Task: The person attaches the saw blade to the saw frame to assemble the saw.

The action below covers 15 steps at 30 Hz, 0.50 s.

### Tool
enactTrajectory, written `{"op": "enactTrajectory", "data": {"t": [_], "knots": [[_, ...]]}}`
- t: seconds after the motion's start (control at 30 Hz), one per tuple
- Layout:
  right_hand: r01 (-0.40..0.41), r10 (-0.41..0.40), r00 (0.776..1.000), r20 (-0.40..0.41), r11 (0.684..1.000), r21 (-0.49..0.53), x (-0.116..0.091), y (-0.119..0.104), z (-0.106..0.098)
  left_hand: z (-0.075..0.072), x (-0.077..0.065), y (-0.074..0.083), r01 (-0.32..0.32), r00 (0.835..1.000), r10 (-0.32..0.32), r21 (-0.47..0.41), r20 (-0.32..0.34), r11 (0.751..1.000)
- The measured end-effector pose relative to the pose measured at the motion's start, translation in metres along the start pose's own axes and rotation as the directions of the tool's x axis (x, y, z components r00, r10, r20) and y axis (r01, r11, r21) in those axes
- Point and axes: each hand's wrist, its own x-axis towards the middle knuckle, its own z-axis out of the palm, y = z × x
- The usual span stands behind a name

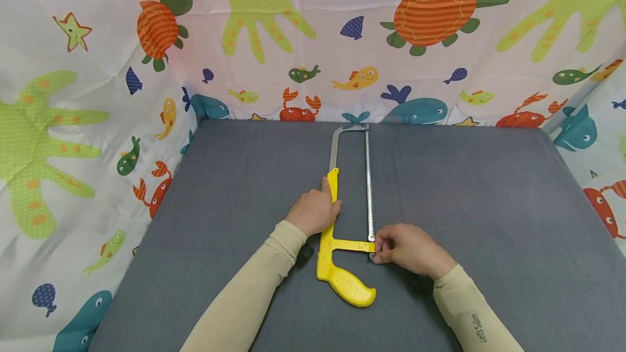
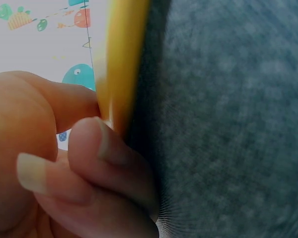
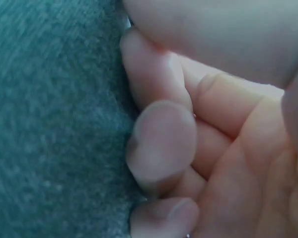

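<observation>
A hacksaw (image 1: 349, 287) with a yellow handle and a grey metal front frame lies on the grey cloth, its handle toward me. My left hand (image 1: 313, 212) grips the yellow back bar (image 2: 121, 59), which passes between thumb and fingers in the left wrist view. Along the saw's right side runs the straight blade (image 1: 369, 183), attached at both ends. At its near end, beside the yellow crosspiece (image 1: 352, 245), my right hand (image 1: 413, 249) pinches the small metal fitting. Curled fingers (image 3: 161, 141) fill the right wrist view and hide that fitting.
A grey cloth (image 1: 489, 194) covers the table under the saw. Behind it and at both sides hangs a white curtain (image 1: 274, 83) printed with turtles, crabs, whales and fish. The saw's far end reaches near the table's back edge.
</observation>
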Motion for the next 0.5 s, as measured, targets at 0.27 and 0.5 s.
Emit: {"op": "enactTrajectory", "data": {"t": [0.27, 0.5], "knots": [[-0.017, 0.017, 1.0, 0.005, 1.0, -0.007, 0.0016, 0.0015, 0.0013, -0.0007, -0.0008, 0.0001, 0.002, 1.0, -0.002, -0.002, -0.004, 1.0], [-0.027, 0.027, 0.999, 0.04, 1.0, -0.001, 0.0008, 0.0004, -0.0009, -0.0006, -0.0006, 0.0008, 0.009, 1.0, -0.009, -0.003, -0.005, 1.0]]}}
